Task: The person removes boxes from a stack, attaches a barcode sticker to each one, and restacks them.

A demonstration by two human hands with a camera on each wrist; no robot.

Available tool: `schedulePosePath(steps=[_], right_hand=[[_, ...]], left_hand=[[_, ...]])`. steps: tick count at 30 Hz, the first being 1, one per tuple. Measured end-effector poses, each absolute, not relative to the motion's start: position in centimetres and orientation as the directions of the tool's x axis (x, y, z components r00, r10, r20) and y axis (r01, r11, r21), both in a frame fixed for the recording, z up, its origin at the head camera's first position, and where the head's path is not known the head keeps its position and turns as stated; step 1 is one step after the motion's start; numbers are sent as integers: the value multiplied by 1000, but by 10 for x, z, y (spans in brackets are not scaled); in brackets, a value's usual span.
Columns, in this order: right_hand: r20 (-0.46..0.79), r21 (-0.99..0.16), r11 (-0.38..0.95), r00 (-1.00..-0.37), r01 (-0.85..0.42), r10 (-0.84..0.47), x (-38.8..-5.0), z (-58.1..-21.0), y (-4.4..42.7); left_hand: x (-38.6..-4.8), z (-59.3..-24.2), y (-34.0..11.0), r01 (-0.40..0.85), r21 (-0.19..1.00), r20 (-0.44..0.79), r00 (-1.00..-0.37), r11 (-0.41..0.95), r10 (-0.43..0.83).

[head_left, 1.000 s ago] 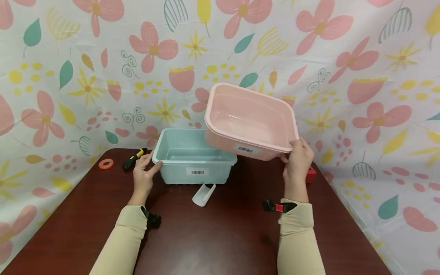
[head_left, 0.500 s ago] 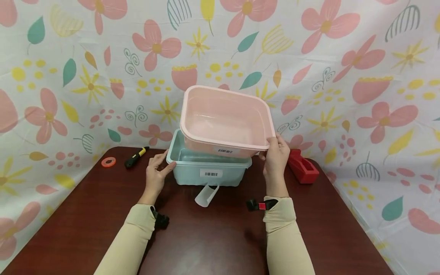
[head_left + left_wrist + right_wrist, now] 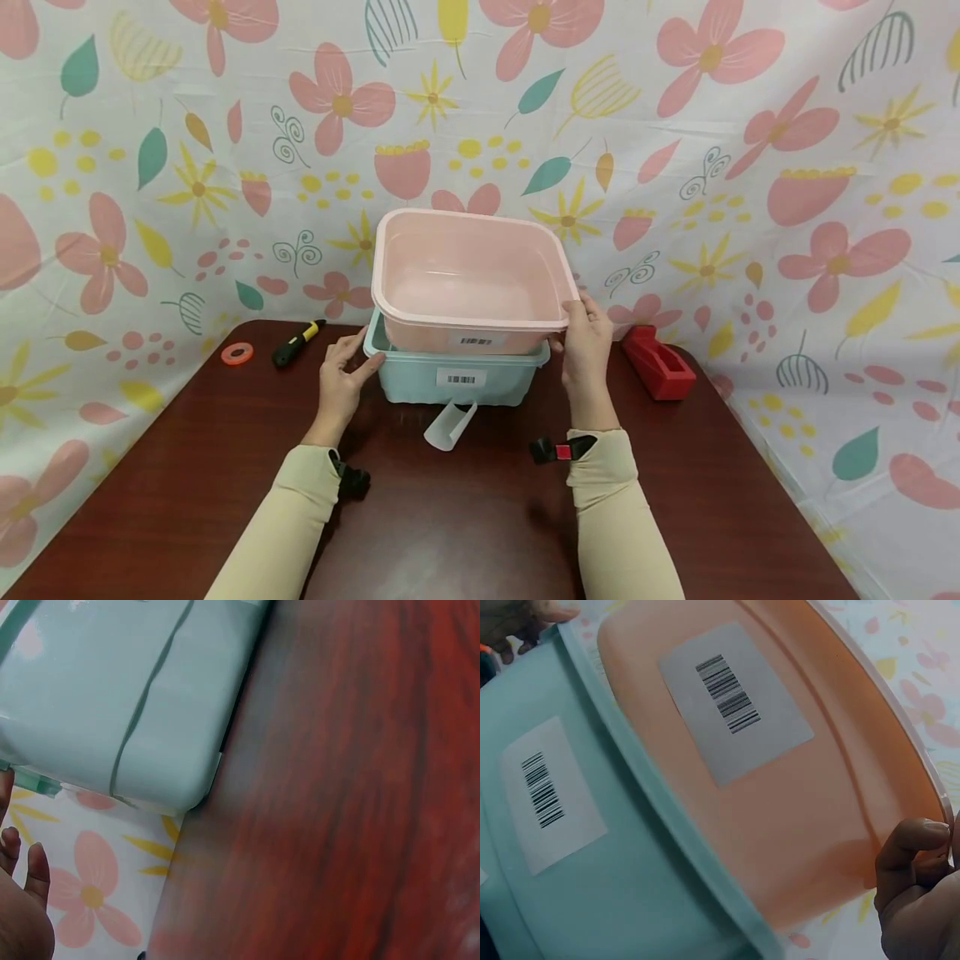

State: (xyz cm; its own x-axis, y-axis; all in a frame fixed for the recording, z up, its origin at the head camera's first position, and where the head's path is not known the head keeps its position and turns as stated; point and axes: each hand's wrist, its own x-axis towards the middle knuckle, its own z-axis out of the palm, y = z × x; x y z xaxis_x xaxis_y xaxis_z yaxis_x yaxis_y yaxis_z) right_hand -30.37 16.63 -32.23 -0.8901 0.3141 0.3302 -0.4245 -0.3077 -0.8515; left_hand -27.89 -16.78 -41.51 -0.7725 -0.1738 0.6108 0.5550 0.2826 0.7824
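Observation:
A light-blue plastic storage bin (image 3: 405, 385) with a barcode label stands on the table. My left hand (image 3: 341, 383) holds its left front corner, thumb on the front of the rim and index finger at the side; the other fingers hang loosely off the bin in the left wrist view. A pink plastic storage bin (image 3: 472, 279), also labelled, sits partly inside the blue one, tilted, its right side raised. My right hand (image 3: 587, 346) grips the pink bin's right front rim, fingers curled under the edge in the right wrist view.
A curved white plastic piece (image 3: 450, 427) lies just in front of the blue bin. Orange tape roll (image 3: 237, 354) and a black-and-yellow utility knife (image 3: 298, 344) lie to the left. A red tape dispenser (image 3: 660, 367) stands at right, and a flowered cloth (image 3: 705, 167) hangs behind the table.
My right hand has brought the pink bin left and down, from beside and above the blue bin to partly inside it. The left hand has stayed at the blue bin's corner.

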Motion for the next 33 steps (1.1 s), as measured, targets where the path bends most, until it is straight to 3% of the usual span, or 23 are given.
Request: schedulePosePath(steps=[6,18,22,28,33], right_hand=[[298,-883,-285,-914,-374,276,-310,-330,166],[136,-989,-35,-968,-147,209,-321,-347,167],[188,-982,57,-961,-180,202,-322,-350,166],[362,-901,326,-910,-286,203,-322,-354,162],[410,-867,390,-888,-309,207,-321,-352,159]], left_hand=[[-278,-415,-165,573,754,639,-753,322,-158],[-276,-412,-161,582,733,660,-734,351,-161],[-277,-412,-161,587,729,666,-726,352,-168],[-277,-415,-163,601,717,680,-715,354,-163],[-280,-416,-164,597,726,671,-724,340,-162]])
